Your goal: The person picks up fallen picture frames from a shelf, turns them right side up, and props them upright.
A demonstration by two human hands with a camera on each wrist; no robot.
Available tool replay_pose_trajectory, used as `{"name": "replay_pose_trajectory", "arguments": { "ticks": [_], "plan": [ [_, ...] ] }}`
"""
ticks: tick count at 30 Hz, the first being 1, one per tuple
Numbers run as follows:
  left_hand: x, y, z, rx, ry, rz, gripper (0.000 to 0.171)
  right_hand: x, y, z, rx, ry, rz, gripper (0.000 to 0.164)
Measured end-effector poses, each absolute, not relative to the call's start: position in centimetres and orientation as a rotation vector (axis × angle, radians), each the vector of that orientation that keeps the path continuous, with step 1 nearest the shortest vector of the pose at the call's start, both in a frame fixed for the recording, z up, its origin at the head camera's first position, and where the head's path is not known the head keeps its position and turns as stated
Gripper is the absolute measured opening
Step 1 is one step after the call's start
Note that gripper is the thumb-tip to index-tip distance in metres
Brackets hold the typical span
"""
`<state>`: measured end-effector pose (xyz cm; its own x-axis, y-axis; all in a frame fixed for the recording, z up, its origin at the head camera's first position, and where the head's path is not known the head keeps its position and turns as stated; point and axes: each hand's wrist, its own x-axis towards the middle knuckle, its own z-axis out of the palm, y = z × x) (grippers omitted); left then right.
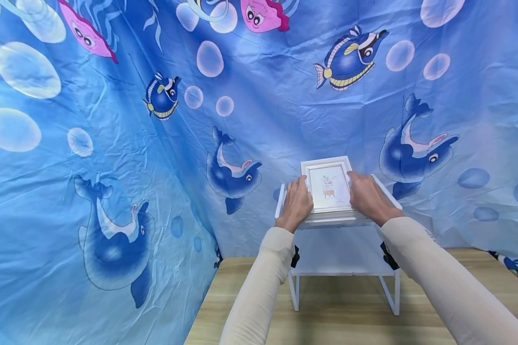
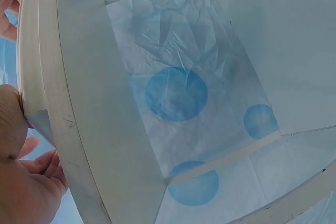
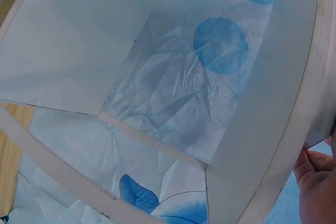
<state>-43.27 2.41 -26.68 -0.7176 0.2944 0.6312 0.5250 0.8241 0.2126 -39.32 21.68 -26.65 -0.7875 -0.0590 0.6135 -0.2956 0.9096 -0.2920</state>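
Note:
A white picture frame (image 1: 327,184) with a small print of a potted plant lies face up between my hands in the head view. My left hand (image 1: 296,201) grips its left side, and the right hand (image 1: 369,194) grips the opposite side, fingers curled around the edges. Directly beneath it is a white table's top (image 1: 280,203), showing beyond both hands. In the left wrist view, the left hand (image 2: 31,177) shows at the far left by the table's edge. The right wrist view has the right hand (image 3: 317,184) at its right edge. Parts of the fingers are hidden by the frame.
Below the tabletop the white table has a lower panel (image 1: 341,251) and thin metal legs (image 1: 295,292). It stands on a wood-patterned floor (image 1: 237,287). Behind and to the left hangs a blue sea-print curtain (image 1: 276,96). Dark devices (image 1: 389,256) sit under my wrists.

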Motion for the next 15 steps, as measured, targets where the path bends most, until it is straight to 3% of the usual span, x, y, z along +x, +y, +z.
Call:
{"name": "replay_pose_trajectory", "arguments": {
  "ticks": [15],
  "plan": [
    [-43.12, 2.48, -26.52, -0.553, -2.383, -0.666, 0.051, -39.30, 21.68, -26.80, 0.256, -2.385, 0.503, 0.054]
  ]
}}
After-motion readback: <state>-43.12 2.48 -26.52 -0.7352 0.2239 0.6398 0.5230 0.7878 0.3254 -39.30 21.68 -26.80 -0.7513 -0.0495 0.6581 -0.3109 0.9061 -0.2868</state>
